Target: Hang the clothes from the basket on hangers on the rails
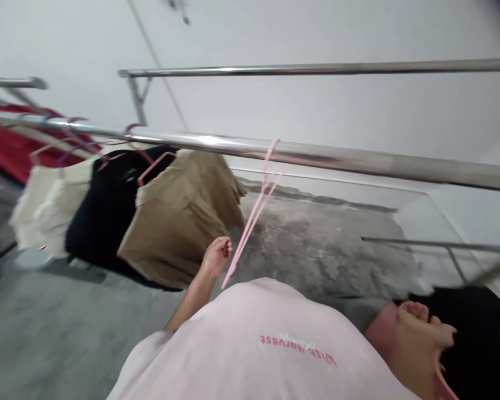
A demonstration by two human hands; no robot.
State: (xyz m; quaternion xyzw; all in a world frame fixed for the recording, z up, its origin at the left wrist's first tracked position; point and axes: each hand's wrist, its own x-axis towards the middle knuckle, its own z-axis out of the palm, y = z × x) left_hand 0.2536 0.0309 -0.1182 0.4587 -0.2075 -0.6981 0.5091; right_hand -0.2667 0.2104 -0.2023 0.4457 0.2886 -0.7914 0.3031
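Note:
Curled fingers close my left hand (217, 255), and nothing shows in them. Just right of it, a pink hanger (252, 216) with no garment hangs slanted from the metal rail, apart from the fingers. To the left of this hand, a tan garment (183, 211) hangs on a pink hanger, beside a black garment (104, 203). At the lower right, my right hand (425, 328) is over or beside black cloth (479, 339), its fingers bent and thumb apart. I see nothing held in it. Whether it touches the cloth, I cannot tell.
The thick metal rail (337, 155) crosses in front of me, with a second rail (316, 69) behind it. Cream garments (45, 200) and red cloth (4, 144) hang at the left. A low metal bar (433, 244) stands at the right. Blurred pink surfaces (381, 330) flank the black cloth.

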